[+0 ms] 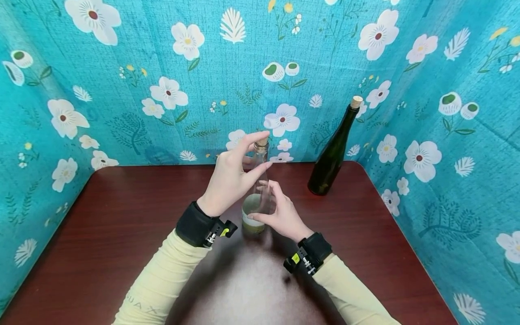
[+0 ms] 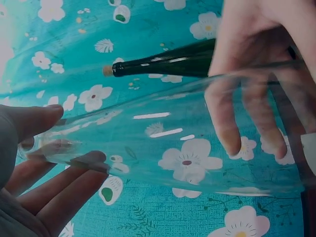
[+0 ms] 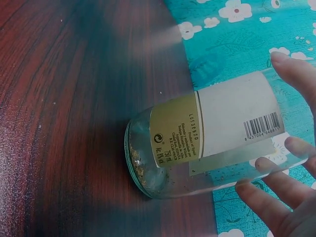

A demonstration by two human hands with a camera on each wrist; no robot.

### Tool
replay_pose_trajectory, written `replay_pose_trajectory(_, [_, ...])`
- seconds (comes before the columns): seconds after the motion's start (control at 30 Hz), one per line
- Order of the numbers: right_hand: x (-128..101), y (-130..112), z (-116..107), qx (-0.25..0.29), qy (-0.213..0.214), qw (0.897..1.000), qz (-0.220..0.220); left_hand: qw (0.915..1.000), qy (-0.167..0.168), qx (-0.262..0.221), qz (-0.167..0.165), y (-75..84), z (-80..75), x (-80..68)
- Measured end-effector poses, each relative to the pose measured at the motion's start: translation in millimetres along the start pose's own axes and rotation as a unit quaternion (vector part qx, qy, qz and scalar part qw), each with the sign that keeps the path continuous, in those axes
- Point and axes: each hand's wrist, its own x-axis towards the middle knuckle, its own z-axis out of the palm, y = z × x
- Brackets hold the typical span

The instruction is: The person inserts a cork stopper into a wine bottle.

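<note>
A clear glass bottle (image 1: 262,198) with a cork (image 1: 263,141) in its mouth is upright on the table. My left hand (image 1: 231,176) holds it by the neck, one finger reaching over the cork. In the left wrist view, thumb and fingers lie on opposite sides of the clear neck. Lower down, my right hand (image 1: 284,214) grips the bottle's body between thumb and fingers. The right wrist view shows the bottle's label (image 3: 175,131) with a barcode, and bits of residue inside near the base.
A dark green bottle (image 1: 331,158) with a cork stopper (image 1: 356,102) stands at the back right of the reddish-brown table (image 1: 122,216). Blue flowered cloth (image 1: 227,90) hangs behind the table and along both sides.
</note>
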Motion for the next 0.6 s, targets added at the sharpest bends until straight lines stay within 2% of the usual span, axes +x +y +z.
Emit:
replay_pose_trajectory(0.1, [-1,-9,-2,-0.001,-0.004,1.000,-0.002,1.0000,0.003,-0.006,0.003,-0.6,0.0,1.2])
replay_pose_trajectory(0.4, [-1,-10,-2,0.001,-0.005,1.000,-0.009,0.9999,0.009,-0.009,0.005,0.3,-0.3,3.6])
replay_pose_trajectory(0.6, [4,25,4,-0.001,-0.004,1.000,-0.004,0.9999,0.012,0.005,0.001,-2.6,0.6,1.3])
